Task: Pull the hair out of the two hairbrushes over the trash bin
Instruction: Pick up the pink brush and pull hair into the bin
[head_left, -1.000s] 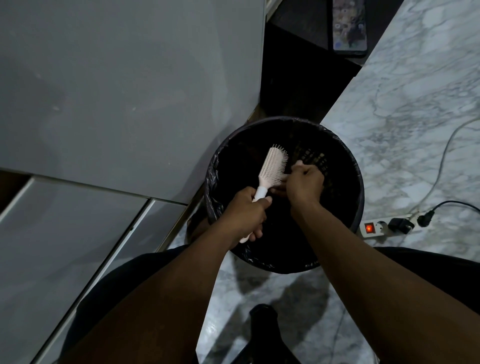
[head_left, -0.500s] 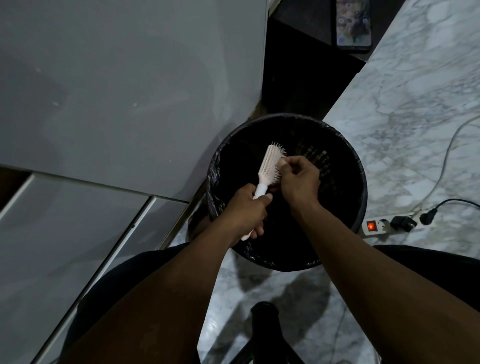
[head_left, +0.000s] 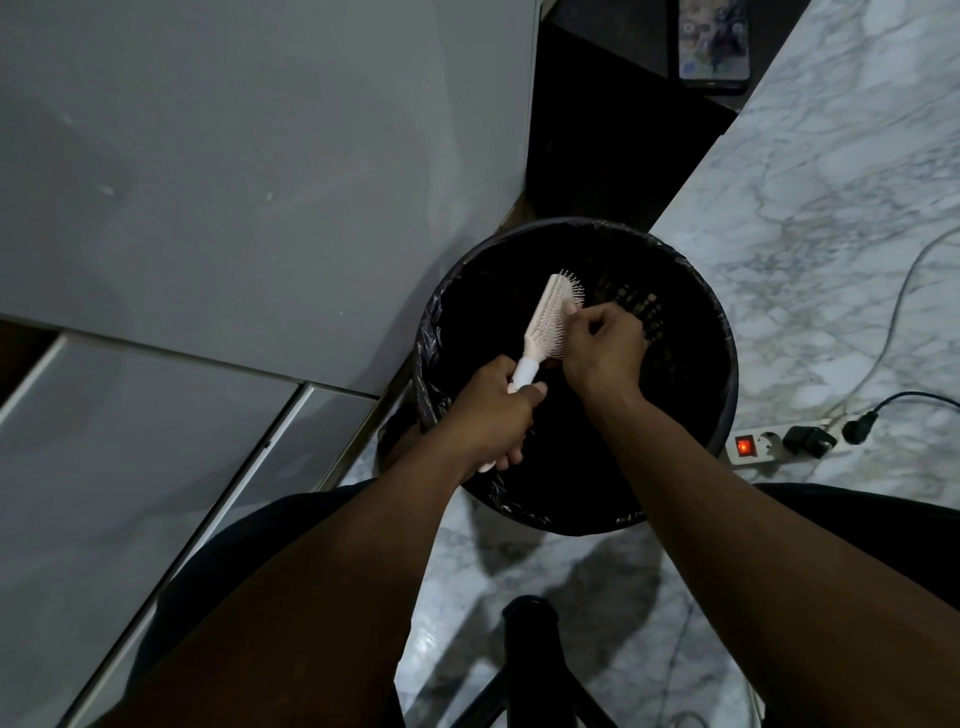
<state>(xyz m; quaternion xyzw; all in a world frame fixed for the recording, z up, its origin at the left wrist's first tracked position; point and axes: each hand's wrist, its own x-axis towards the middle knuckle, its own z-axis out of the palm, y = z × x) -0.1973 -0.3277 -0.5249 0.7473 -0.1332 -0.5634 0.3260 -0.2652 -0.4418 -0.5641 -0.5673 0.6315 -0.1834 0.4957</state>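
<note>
A pale pink hairbrush (head_left: 545, 322) with a white handle is held over the round black trash bin (head_left: 691, 415), which has a black liner. My left hand (head_left: 498, 410) grips the handle, with the brush head pointing away and its bristles facing right. My right hand (head_left: 602, 348) sits against the bristles near the top of the head, fingers pinched there. Any hair between the fingers is too dark and small to make out. Only one brush is in view.
The bin stands on a marble floor (head_left: 831, 208) beside grey cabinet panels (head_left: 234, 182). A white power strip (head_left: 763, 444) with a lit red switch, plugs and cables lies right of the bin. A phone (head_left: 714, 41) rests at the top. A black stool leg (head_left: 530, 654) is below.
My right hand has moved up along the bristles from the base of the brush head toward its tip. My left hand keeps its hold on the handle.
</note>
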